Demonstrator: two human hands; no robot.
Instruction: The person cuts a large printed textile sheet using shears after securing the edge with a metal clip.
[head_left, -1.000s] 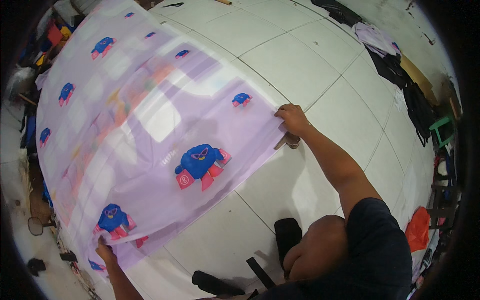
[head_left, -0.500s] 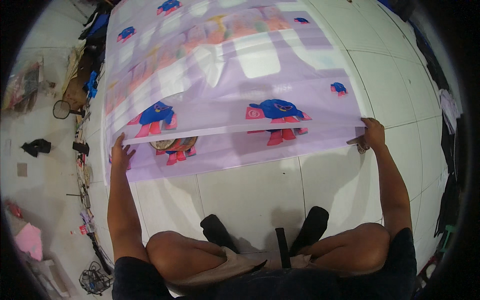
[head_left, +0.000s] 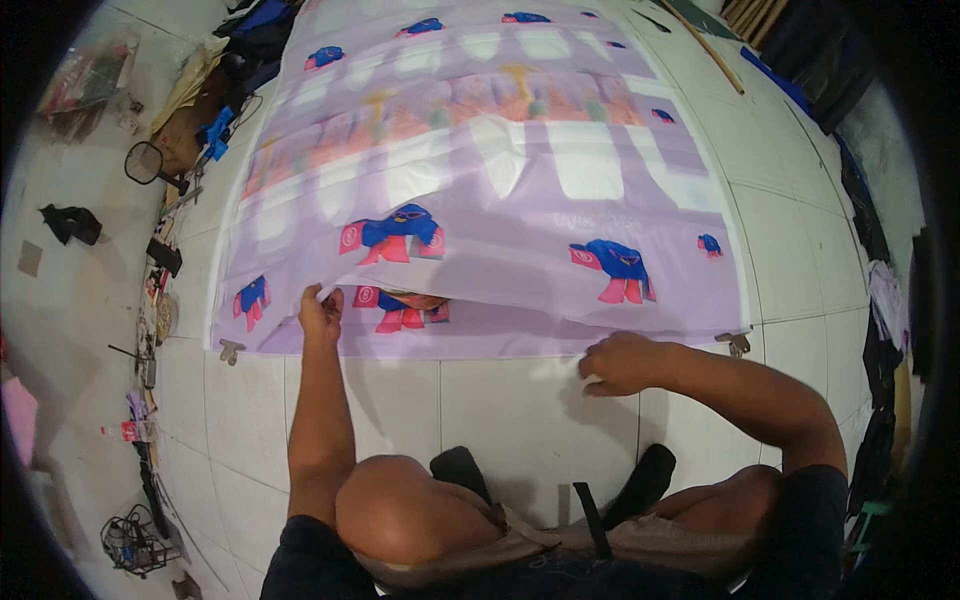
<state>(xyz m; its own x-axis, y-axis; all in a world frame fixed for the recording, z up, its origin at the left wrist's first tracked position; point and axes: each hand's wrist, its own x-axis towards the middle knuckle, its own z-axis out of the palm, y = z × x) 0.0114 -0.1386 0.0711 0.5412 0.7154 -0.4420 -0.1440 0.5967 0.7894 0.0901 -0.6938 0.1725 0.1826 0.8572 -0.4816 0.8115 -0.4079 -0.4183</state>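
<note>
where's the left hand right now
In the head view the left hand is left of centre, pinching the near edge of the purple cloth on the tiled floor, beside a blue and pink cartoon print.

The big lilac sheet point(head_left: 480, 190) looks like thin, soft cloth, slightly see-through where it folds over itself, matt, printed with blue and pink figures. The floor point(head_left: 500, 420) under it is glossy white ceramic tile, smooth, with dark grout lines. The 2 clips point(head_left: 232, 350) at its corners look like dull metal.
</note>
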